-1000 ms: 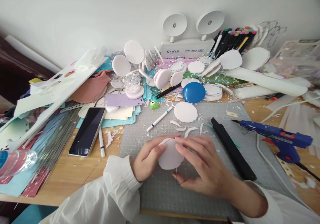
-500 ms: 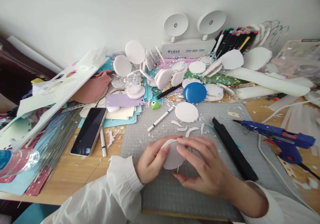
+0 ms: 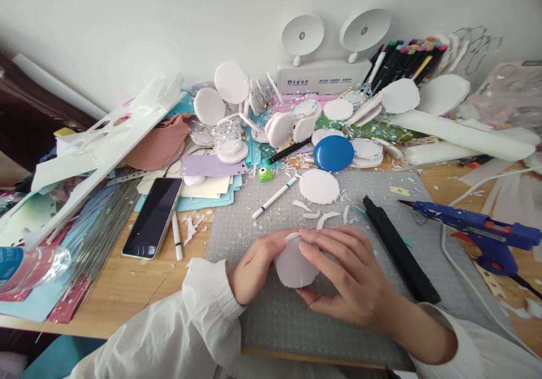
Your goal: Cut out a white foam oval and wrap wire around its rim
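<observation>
Between my two hands is a white foam disc (image 3: 295,265), held above the grey cutting mat (image 3: 271,328). My left hand (image 3: 256,263) grips its left edge, with the fingers behind it. My right hand (image 3: 345,271) closes round the right side, fingers over the upper rim and thumb near the lower edge. A thin wire sticks out at the bottom of the disc by the right thumb; where its other end goes I cannot make out. Another white disc (image 3: 319,186) lies flat on the mat beyond my hands, with curved white offcuts (image 3: 328,218) around it.
To the right lie a black utility knife (image 3: 400,249) and a blue glue gun (image 3: 470,226) with its cable. A phone (image 3: 152,217) and a plastic bottle (image 3: 36,267) are on the left. Piled discs, a blue oval lid (image 3: 333,153) and markers (image 3: 406,62) line the back.
My left thumb has slid from the disc's face towards its left edge, baring more of the face. My right fingers have shifted slightly along the rim. The camera view has moved a little.
</observation>
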Motion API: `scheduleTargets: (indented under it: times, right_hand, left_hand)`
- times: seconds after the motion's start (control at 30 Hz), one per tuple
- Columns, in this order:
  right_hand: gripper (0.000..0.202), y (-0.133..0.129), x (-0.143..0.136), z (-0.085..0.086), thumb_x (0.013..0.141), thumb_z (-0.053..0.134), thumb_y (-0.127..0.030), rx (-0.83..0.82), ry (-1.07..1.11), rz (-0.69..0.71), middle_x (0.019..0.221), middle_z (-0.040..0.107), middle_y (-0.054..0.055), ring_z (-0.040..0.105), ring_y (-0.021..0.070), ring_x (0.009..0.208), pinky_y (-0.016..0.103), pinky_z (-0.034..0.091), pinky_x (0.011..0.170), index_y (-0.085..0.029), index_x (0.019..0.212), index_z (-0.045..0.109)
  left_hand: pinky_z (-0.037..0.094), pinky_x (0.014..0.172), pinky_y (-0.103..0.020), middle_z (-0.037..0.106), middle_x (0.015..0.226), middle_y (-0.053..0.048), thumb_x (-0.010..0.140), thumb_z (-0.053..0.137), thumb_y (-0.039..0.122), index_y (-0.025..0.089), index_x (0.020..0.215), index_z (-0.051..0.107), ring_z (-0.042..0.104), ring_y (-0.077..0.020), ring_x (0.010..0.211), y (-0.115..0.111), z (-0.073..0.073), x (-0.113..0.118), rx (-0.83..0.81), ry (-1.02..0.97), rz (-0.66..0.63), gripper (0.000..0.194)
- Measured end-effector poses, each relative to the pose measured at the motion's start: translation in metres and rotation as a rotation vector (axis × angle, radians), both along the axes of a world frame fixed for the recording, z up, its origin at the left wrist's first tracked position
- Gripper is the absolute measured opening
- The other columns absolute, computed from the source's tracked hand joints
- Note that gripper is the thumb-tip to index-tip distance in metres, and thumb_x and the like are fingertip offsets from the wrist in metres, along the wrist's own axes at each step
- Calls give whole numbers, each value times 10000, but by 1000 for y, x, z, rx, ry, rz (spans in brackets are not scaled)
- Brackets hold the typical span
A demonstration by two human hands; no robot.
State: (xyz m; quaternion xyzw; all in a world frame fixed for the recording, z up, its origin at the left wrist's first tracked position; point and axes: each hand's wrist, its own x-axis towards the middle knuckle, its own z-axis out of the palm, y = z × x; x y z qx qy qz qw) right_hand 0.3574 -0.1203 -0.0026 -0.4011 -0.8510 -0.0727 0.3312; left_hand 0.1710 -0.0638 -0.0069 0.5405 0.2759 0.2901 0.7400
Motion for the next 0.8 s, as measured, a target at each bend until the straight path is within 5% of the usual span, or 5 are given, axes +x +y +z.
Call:
scheduleTargets:
  times: [0.37,0.8]
  right_hand:
    - [467,1,1,1,778,672,-229,-7,2,25,1145,682,178,556,274,1108,487,426,922,-95,1203,534]
    - [506,2,1,0,790,635,-252,-121,-23,59,1259,651,126,552,271,1143,482,375,965,-129,1269,527]
  left_hand:
    - [346,1123,-425,589,1366,-57,951,367,377,206,1300,599,527,-280,1266,2,2,1,-16,38,-47,452]
    - [441,1026,-312,709,1182,-27,936,405,294,193,1096,714,616,-211,1136,5,14,4,63,230,33,362]
